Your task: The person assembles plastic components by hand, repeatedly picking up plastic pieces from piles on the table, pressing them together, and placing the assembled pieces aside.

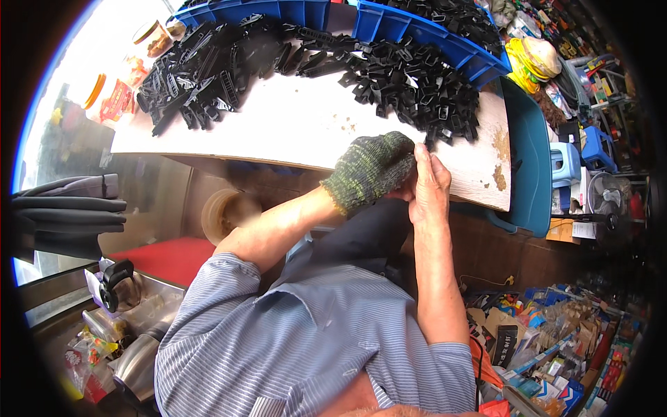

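Observation:
My left hand, in a dark green knitted glove, is closed at the front edge of the white table. Against it, on the right, is my bare right hand, thumb and fingers pressed together. Whatever lies between the two hands is hidden by the glove and fingers. Just beyond them a heap of small black plastic clips covers the table's right part. Longer slotted black plastic pieces are piled on the left part.
Two blue crates stand along the far side, the right one holding more black parts. A teal bin adjoins the table's right end. Plastic jars stand at the left. Below the table is a round tub. Cluttered boxes lie at lower right.

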A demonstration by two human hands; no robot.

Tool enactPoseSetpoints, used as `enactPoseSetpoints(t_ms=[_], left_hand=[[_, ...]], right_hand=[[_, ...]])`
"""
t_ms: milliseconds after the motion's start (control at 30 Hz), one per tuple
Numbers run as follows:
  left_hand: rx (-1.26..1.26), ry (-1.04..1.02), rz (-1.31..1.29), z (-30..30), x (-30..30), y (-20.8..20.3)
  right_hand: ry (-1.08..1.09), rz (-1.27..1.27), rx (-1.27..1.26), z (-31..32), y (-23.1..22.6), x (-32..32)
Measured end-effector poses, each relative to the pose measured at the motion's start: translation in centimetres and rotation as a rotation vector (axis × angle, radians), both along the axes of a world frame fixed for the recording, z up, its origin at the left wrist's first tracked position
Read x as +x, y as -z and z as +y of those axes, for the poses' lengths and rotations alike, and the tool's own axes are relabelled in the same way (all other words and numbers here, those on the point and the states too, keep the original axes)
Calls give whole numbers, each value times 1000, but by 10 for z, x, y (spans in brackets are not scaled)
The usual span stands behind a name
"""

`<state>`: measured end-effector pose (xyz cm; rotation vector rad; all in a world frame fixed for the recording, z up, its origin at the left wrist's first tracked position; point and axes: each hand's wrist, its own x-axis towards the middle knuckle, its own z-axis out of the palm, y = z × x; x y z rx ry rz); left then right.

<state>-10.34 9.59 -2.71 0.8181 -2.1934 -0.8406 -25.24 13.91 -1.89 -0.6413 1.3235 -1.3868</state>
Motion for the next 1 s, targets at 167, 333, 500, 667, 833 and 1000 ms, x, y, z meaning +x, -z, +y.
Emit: enactPoseSetpoints(t_ms=[167,333,500,667,833,1000], left_hand=[[36,-25,-112,-3,0,-3],[-285,-80,-67,-2,7,26],[-58,-418,-337,-40,41,-40],[-165,-613,-501,-92,83,-31],[-197,-582,-417,-69,95,-31],[-128,-671,-471,-58,96,-41]], right_hand=[[16,1,41,3,-20,12],[-104,-9,-5,5,-15,4],[-15,-36,23,4,-10,6],[8,-92,59,4,-17,10],[-1,-93,48,5,-14,9],[0,-15,32,3,-17,12]])
